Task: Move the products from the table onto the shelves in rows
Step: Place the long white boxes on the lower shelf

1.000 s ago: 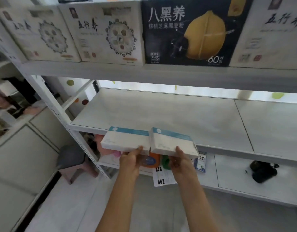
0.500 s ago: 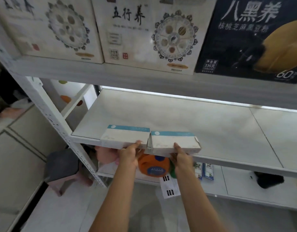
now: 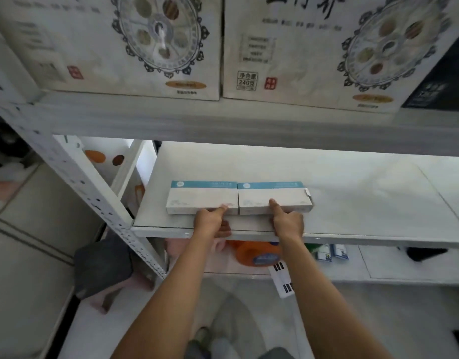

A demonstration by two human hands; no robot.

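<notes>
On the middle shelf (image 3: 352,193), both boxes now lie flat; left hand (image 3: 210,221) and right hand (image 3: 288,224) seemingly press them, forefingers out.

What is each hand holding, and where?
Nothing gripped. Left hand presses one finger on the left flat white blue-striped box; right hand likewise on the right box, near edges.

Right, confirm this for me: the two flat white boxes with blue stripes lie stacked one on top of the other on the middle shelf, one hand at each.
Not stacked. The head view shows the left box and the right box lying flat side by side, ends meeting, on the middle shelf. The rest holds: the left hand is at one box and the right hand at the other, an index finger on each near edge.
</notes>
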